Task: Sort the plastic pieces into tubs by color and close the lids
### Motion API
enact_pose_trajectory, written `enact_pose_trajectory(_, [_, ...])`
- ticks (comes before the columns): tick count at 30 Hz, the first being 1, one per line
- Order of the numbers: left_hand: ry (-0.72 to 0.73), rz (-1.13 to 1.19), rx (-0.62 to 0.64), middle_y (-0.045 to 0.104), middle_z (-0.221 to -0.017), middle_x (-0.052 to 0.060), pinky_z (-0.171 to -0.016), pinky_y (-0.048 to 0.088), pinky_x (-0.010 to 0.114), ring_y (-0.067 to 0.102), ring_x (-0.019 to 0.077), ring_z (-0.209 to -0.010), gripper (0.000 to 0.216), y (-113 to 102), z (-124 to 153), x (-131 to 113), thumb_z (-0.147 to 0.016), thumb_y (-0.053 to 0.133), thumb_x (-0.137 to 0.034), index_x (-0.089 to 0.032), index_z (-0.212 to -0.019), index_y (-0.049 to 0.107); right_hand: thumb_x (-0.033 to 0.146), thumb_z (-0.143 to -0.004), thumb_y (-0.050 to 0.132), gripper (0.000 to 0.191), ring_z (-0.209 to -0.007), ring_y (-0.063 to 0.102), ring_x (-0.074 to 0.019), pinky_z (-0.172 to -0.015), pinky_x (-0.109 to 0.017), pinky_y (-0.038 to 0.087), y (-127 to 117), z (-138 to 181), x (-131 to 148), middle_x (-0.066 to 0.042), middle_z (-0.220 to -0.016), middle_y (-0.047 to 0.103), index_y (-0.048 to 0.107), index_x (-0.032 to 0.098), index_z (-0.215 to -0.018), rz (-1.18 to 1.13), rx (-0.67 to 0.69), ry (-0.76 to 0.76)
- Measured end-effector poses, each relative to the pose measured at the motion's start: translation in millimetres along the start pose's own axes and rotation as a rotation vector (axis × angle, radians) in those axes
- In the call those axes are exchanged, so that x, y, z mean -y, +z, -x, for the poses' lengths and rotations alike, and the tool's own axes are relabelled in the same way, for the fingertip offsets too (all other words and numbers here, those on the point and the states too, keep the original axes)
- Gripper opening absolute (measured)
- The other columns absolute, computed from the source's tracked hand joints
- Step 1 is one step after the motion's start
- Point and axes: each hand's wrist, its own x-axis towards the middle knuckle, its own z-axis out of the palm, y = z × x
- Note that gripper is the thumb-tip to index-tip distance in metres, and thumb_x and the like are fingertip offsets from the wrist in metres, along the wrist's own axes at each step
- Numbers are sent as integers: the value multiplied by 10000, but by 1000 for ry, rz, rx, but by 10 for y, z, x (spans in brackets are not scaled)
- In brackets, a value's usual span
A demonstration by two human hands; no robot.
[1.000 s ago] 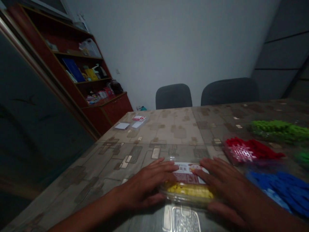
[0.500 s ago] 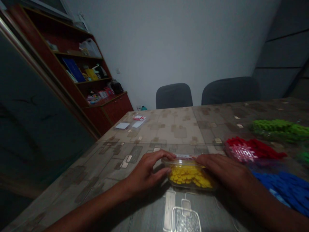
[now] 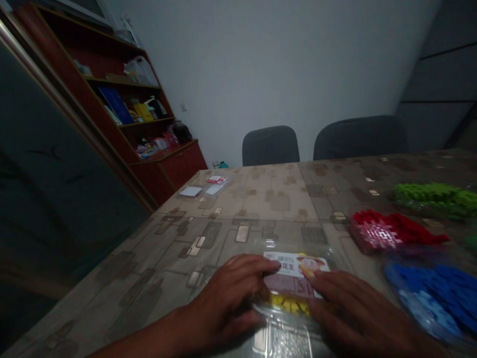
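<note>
A clear plastic box [image 3: 298, 313] with yellow pieces [image 3: 286, 302] inside sits low in the middle, on the table. Its lid bears a white and pink label [image 3: 286, 283] with printed characters and a picture. My left hand [image 3: 238, 288] grips the box's left side, fingers on the lid and thumb low at the front. Over the right side lies my right hand [image 3: 346, 303], its fingertips on the label's edge; its thumb is partly hidden in shadow. Both hands are slightly blurred.
To the right stand clear boxes of red pieces [image 3: 391, 231], blue pieces [image 3: 436, 293] and green pieces [image 3: 436, 196]. Labelled clear packaging [image 3: 216, 184] and a white card [image 3: 191, 191] lie at the far left. Two grey chairs [image 3: 271, 145] stand behind the patterned table [image 3: 149, 263].
The yellow box has come nearer to me, and its labelled lid now shows from above instead of its front side. Both hands moved with it, fingers farther over the lid.
</note>
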Motion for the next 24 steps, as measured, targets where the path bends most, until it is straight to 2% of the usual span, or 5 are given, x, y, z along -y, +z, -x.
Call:
enact_pose_trajectory(2, [-88, 53, -55, 414, -1505, 52, -1118, 329, 469, 380, 305, -1366, 470, 19, 47, 10, -805, 696, -507, -286, -1182, 524, 172, -907, 457, 296, -1088, 657, -260, -842, -438, 584, 15, 42, 1, -103, -1142, 722, 626, 263, -1133, 0, -7, -10])
enact_pose_trajectory(6, [-312, 156, -263, 263, -1583, 74, -1150, 221, 556, 235, 332, -1440, 578, 56, -18, 43, -911, 523, -533, -322, -1417, 342, 315, -910, 499, 353, -1149, 615, -284, -849, -448, 584, -97, -150, -92, -148, -1229, 670, 568, 201, -1236, -4, 72, 29])
enact_pose_trajectory(12, [-366, 105, -52, 44, -1631, 96, -1170, 102, 590, 72, 396, -1465, 1082, 212, -126, 149, -732, 671, -657, -292, -1543, 55, 439, -840, 572, 732, -1236, 546, -357, -858, -541, 575, -75, -318, -164, -249, -1389, 523, 315, 95, -1432, 73, 212, 142])
enact_pose_trajectory(18, [-435, 121, 5, 47, -1629, 107, -1171, 114, 575, 69, 371, -1471, 1070, 242, -80, 179, -756, 692, -585, -254, -1547, 50, 485, -861, 546, 694, -1280, 490, -384, -929, -570, 526, 25, -208, -167, -219, -1445, 462, 420, 99, -1424, 25, 347, 214])
enact_pose_trajectory(24, [-491, 254, -31, 91, -1627, 98, -1179, 97, 551, 91, 358, -1471, 949, 169, -123, 124, -802, 680, -528, -253, -1539, 150, 526, -911, 455, 651, -1377, 359, -363, -1042, -569, 418, -122, -295, -170, -158, -1522, 382, 427, 160, -1450, -242, 496, 477])
